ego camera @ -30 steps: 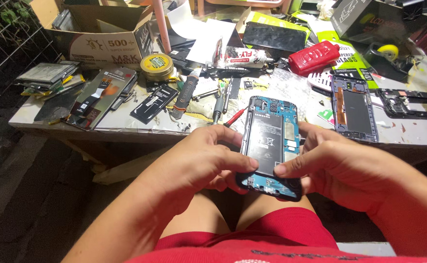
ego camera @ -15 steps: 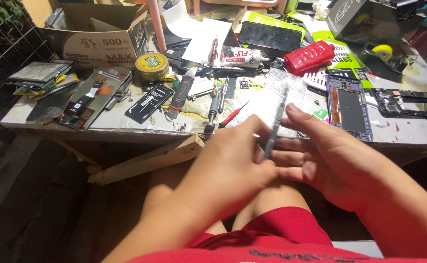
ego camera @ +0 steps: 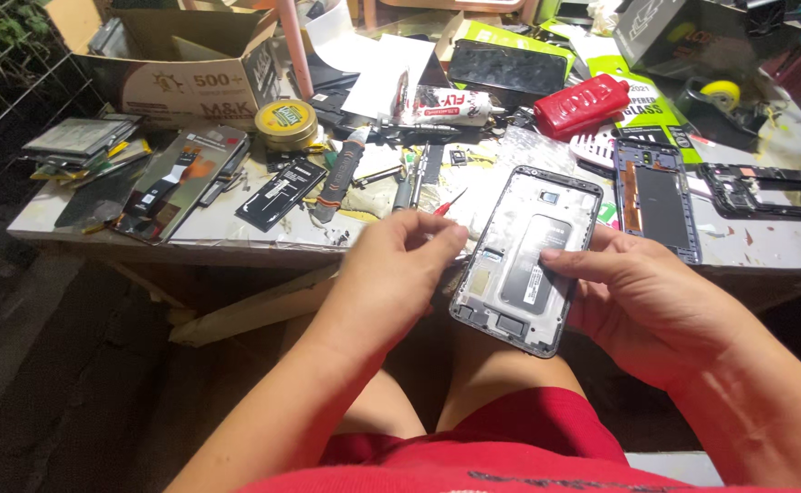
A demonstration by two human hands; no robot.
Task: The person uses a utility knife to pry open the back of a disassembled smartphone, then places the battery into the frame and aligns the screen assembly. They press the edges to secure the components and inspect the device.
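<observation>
Right thumb (ego camera: 572,258) pressed flat on the inner face of a phone frame (ego camera: 528,256), remaining fingers curled under its right edge; right hand (ego camera: 642,306) closed on the frame, gripping from the side and below. Left fingertips (ego camera: 437,239) pinched narrow against the frame's left edge near mid-height, left hand (ego camera: 391,278) curled, knuckles up, touching the frame only at that edge. Frame held tilted, top end away from the body, grey inner side up with a dark rectangular patch in the middle, hovering over the knees just in front of the table edge (ego camera: 236,245), not resting on it. Below: red shorts (ego camera: 510,438) and bare thighs. On the table just beyond the frame: red-handled screwdriver (ego camera: 450,203), partly behind the left fingers. Right of the frame, a blue phone chassis (ego camera: 656,196) lying flat, then a black phone frame (ego camera: 770,192) further right near the corner. Left side: black battery (ego camera: 283,192), grey-handled knife (ego camera: 341,178), round yellow tin (ego camera: 286,120), stack of phone parts and screens (ego camera: 177,178). Farther back: white glue tube (ego camera: 441,105), red case (ego camera: 583,102), dark phone screen (ego camera: 505,66), cardboard box (ego camera: 190,64) at back left. Table heavily cluttered; small items between not identifiable.
</observation>
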